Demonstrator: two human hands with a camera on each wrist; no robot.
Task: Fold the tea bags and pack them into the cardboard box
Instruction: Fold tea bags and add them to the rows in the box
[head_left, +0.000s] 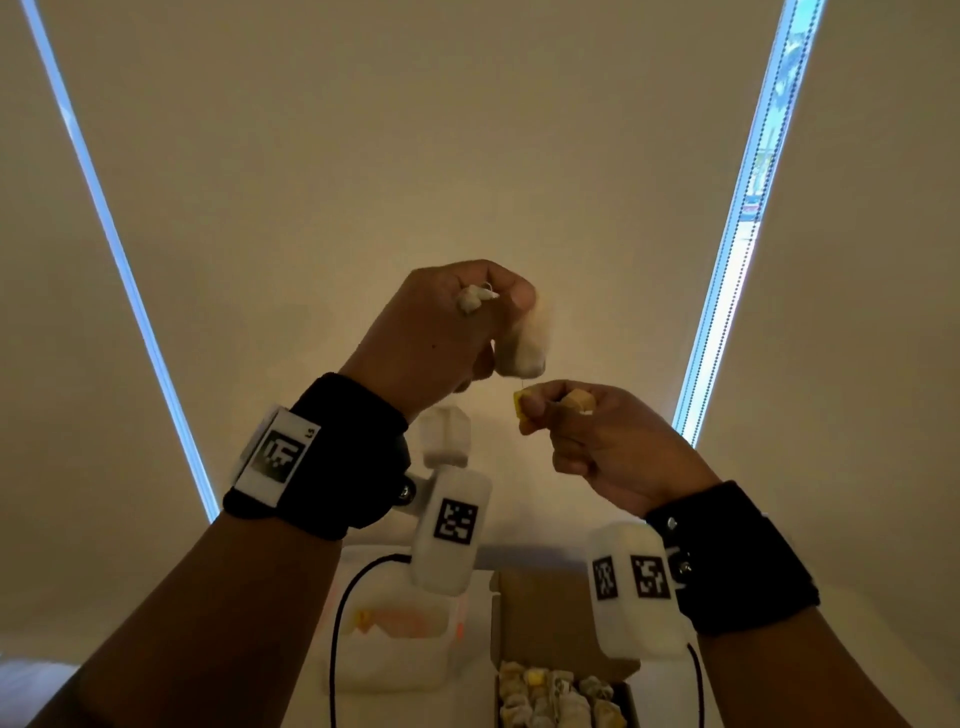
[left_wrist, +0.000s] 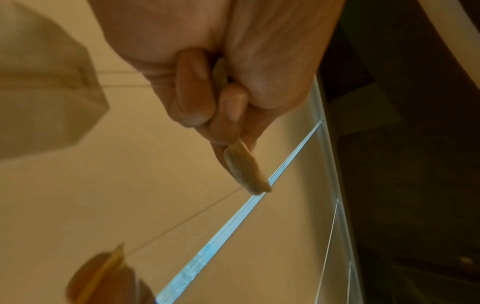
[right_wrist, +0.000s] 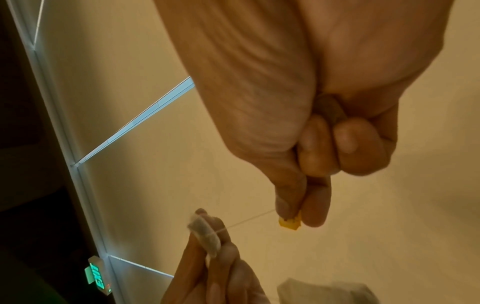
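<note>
Both hands are raised in front of a beige blind. My left hand (head_left: 498, 312) grips a pale tea bag (head_left: 522, 345) between thumb and fingers; its edge sticks out past the fingertips (left_wrist: 246, 170). A thin string (right_wrist: 249, 219) runs from it to a yellow tag (head_left: 521, 405), which my right hand (head_left: 535, 410) pinches (right_wrist: 289, 223). A folded tea bag (head_left: 576, 402) is tucked in the right hand's curled fingers. Another tea bag (head_left: 444, 434) hangs blurred below the left hand; what holds it is hidden. The cardboard box (head_left: 550, 608) lies low in the head view with several folded tea bags (head_left: 556, 696) inside.
A white container (head_left: 395, 670) with more tea bags stands left of the box on the table. A black cable (head_left: 340, 613) loops down from the left wrist camera. Bright window strips (head_left: 748, 218) flank the blind.
</note>
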